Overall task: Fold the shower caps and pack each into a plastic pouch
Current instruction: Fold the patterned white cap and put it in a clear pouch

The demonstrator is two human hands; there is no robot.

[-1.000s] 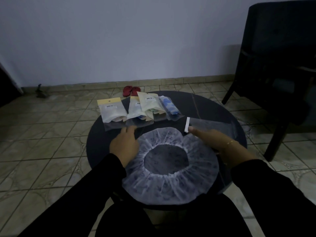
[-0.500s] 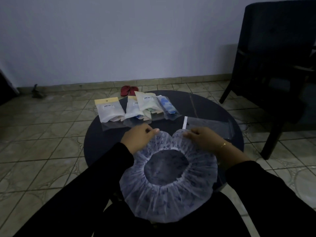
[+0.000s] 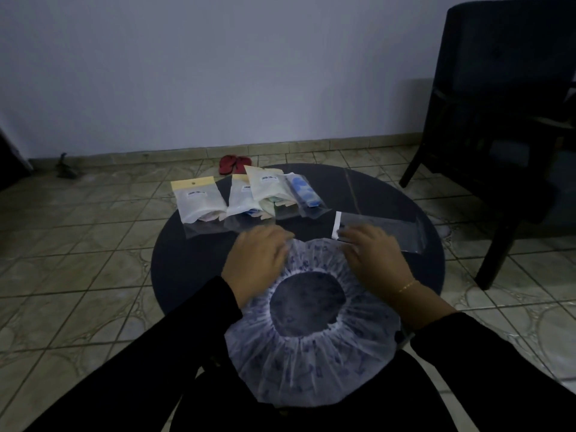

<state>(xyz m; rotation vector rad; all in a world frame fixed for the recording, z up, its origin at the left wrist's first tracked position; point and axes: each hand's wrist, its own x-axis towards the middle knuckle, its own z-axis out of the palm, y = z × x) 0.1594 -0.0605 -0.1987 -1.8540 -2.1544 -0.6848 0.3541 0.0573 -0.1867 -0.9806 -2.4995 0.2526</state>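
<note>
A translucent white shower cap (image 3: 311, 363) with a blue print lies spread open on the round dark table (image 3: 184, 260), its near half hanging over the table's front edge. My left hand (image 3: 255, 263) holds the cap's far left rim. My right hand (image 3: 372, 260) holds the far right rim. An empty clear plastic pouch (image 3: 383, 230) with a white strip lies flat just beyond my right hand, partly under its fingers.
Several packed pouches (image 3: 199, 198) lie in a row at the table's far side, one holding a blue cap (image 3: 304, 190). A dark armchair (image 3: 505, 120) stands at the right. Red slippers (image 3: 232, 163) rest on the tiled floor by the wall.
The cap has slid toward me, its near half now over the table edge. Both hands moved onto the cap's far rim and took hold of it.
</note>
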